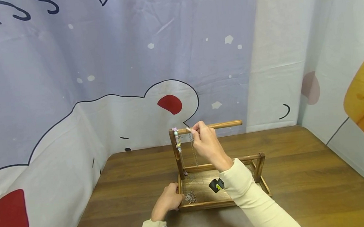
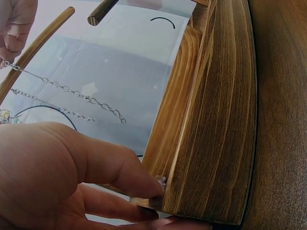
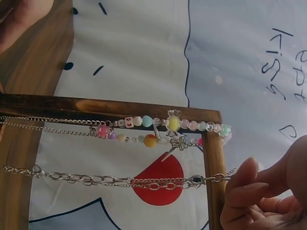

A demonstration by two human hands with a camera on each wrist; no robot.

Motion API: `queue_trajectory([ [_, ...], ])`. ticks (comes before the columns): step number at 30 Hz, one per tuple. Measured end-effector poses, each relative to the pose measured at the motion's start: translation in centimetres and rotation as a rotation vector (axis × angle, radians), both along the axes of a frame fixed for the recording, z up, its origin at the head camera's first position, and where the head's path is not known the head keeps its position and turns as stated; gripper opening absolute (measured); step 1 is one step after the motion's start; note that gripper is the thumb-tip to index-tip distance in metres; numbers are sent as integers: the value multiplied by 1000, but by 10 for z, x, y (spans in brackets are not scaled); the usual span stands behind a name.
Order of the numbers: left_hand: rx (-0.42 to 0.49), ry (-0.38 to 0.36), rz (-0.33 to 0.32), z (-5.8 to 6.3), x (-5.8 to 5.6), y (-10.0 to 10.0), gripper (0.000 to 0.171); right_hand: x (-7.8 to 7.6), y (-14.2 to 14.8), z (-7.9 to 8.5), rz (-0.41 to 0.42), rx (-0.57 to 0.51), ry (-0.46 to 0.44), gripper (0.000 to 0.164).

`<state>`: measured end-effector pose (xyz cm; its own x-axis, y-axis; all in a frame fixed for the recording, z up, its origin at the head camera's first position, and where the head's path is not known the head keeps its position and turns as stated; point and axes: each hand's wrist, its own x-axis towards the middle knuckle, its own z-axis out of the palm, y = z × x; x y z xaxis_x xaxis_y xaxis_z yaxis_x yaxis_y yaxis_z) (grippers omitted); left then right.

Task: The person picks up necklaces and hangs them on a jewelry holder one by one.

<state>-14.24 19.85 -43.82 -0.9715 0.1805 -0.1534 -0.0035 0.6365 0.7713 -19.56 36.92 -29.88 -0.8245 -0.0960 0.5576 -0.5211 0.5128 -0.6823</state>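
Head: right hand (image 1: 208,142) at the upper bar (image 1: 226,124); bar's right end is free, with open counter (image 1: 303,165) beyond. Left hand (image 1: 168,197) at the tray (image 1: 207,206). Left wrist: left fingers closed on tray corner; I'd brace there. Right wrist: right fingers pinched on silver chain (image 3: 103,180) crossing the bar; I'd seat it slowly, clear of the beaded strands (image 3: 173,123).

Brown wood-grain tabletop (image 1: 135,173), rounded far corners. Behind it, wrinkled printed cloth backdrop (image 1: 121,55): lavender, white stars (image 1: 216,105), black lettering (image 1: 23,18) top left, white black-outlined cartoon shape (image 1: 118,119) with red patches (image 1: 170,104). Right side: pale cloth (image 1: 325,53), yellow-orange print (image 1: 362,95). Light soft, even.
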Motion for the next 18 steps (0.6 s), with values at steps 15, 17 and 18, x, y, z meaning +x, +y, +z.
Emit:
queue_trajectory([
  [15,-11,-10,18,-1,-1,2,35,3,-3,-11,30,-33,-66,7],
  [17,-15,-12,14,-1,-1,1,33,4,-3,-13,30,-38,-60,6],
  [18,-17,-11,12,-1,-1,1,32,4,-2,-14,34,-40,-54,6],
])
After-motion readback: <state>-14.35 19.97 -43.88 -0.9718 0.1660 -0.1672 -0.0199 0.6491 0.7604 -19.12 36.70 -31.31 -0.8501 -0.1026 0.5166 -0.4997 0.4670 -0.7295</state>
